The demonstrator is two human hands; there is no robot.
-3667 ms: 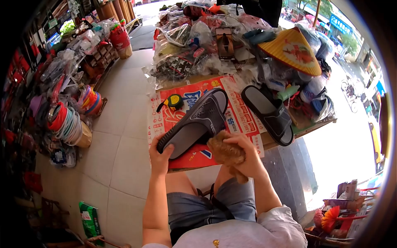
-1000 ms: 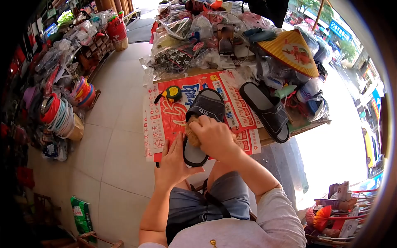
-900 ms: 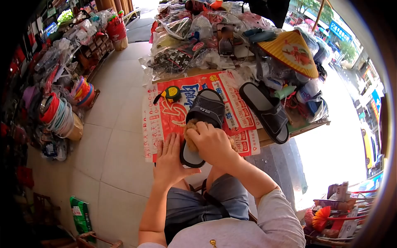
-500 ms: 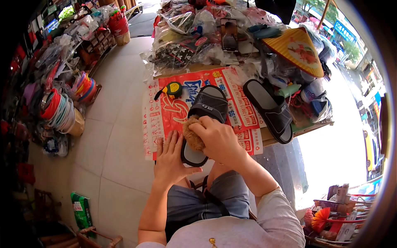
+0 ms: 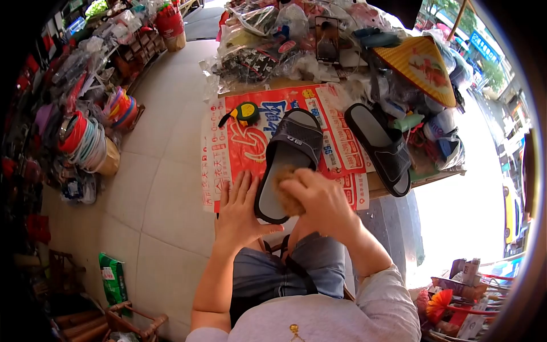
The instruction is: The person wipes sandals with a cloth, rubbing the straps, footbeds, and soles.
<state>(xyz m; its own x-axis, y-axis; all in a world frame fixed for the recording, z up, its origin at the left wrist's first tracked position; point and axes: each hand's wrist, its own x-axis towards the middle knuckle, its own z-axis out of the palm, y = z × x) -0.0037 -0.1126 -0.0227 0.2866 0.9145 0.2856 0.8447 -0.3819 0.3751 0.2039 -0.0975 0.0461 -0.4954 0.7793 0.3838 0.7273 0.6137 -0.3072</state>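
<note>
A black slide sandal with a grey footbed lies on a red-and-white printed plastic bag, its heel toward me. My right hand grips a brown fuzzy pad against the right side of the footbed. My left hand lies flat with fingers stretched on the bag's near edge, its thumb close to the sandal's heel. The matching sandal rests farther right, toward the table's edge. A yellow-and-black tape measure sits on the bag at the upper left.
Plastic-wrapped goods crowd the back of the table, with a phone propped among them. A yellow conical hat is at the back right. Goods and tubs stand along the left. A basket of goods is at the lower right.
My right hand has moved the brown fuzzy pad from the sandal's left side near the strap to the right side of the footbed. My left hand stays almost in place.
</note>
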